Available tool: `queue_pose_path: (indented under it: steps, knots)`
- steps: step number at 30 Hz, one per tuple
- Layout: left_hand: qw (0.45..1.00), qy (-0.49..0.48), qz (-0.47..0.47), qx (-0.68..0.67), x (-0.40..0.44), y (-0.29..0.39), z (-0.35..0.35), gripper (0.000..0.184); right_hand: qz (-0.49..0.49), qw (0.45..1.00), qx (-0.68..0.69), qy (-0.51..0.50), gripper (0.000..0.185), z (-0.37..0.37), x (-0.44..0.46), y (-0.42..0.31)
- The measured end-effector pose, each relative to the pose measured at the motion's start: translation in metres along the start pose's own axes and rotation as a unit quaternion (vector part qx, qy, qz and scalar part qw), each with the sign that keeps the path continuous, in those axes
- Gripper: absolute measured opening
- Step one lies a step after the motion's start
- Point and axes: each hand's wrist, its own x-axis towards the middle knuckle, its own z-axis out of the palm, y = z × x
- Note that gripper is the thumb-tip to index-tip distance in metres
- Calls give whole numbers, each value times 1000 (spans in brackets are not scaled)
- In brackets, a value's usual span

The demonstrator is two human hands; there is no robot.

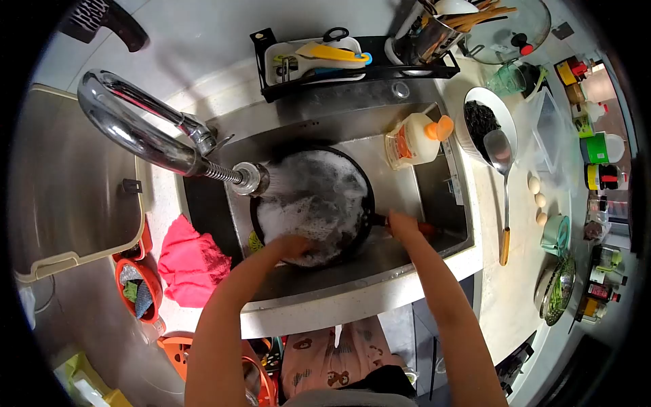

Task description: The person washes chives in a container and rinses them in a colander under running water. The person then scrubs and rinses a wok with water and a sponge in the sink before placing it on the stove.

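A black frying pan point(370, 197) full of white suds lies in the steel sink point(400, 183). My right hand point(403, 226) is wrapped round the pan's handle at the right. My left hand point(296, 247) reaches into the foam at the pan's near side; its fingers are hidden by suds, so I cannot tell whether it holds anything. Water sprays into the pan from the chrome faucet head point(251, 179). A dish soap bottle point(415, 141) with an orange cap stands in the sink, right of the pan.
A pink cloth point(192, 263) lies on the counter left of the sink. At the right are a white bowl point(505, 112) of dark food, a spatula point(506, 203) resting on it, and several eggs point(540, 200). A black rack point(264, 85) stands behind the sink.
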Motion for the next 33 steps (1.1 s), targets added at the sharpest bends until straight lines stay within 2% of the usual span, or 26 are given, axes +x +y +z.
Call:
queue_pose_path:
  steps: [1,2,3,5,8,11,14,17,20,23,26,27,29,30,32,33]
  knots:
    - [998,-33,-26,36,-2,-4,-16,43,5,1000,-2,-4,29,0,0,-1]
    - [993,-54,-99,39,8,-5,-35,43,10,1000,-3,-6,31,-1,1,-2]
    - [981,-75,-172,41,14,0,-48,43,22,1000,3,-7,24,-3,-1,-6]
    - [985,-67,-155,40,30,7,-44,44,43,999,11,-7,16,-15,-7,-13]
    - [990,-51,-129,32,61,17,-18,46,16,1000,-14,22,27,13,10,5]
    - [994,-10,-101,26,53,17,-7,45,9,999,0,41,23,13,8,3]
    - [991,25,-126,35,65,10,-37,44,31,997,2,77,20,14,9,-1]
    - [982,59,-159,80,85,-8,-73,43,10,999,-25,31,19,8,9,0]
    - [959,109,-191,178,89,-30,-102,42,23,998,-32,57,17,10,8,-3]
    - [918,141,-217,300,56,-26,-143,41,70,997,9,21,20,1,3,-8]
    - [849,339,-333,231,70,-102,-83,40,49,999,-12,10,24,9,9,1]
    - [856,306,-385,156,48,-88,-87,38,48,999,-11,11,24,12,11,1]
    - [838,322,-387,211,5,-70,-54,35,45,999,-14,8,26,13,12,5]
    - [800,366,-331,340,-14,-66,-20,33,53,998,-17,2,26,10,11,5]
    - [818,243,-366,370,-52,-7,-28,32,67,997,-21,-9,26,2,9,-2]
    - [873,141,-370,286,-61,17,-36,33,63,998,-16,-1,26,3,9,-3]
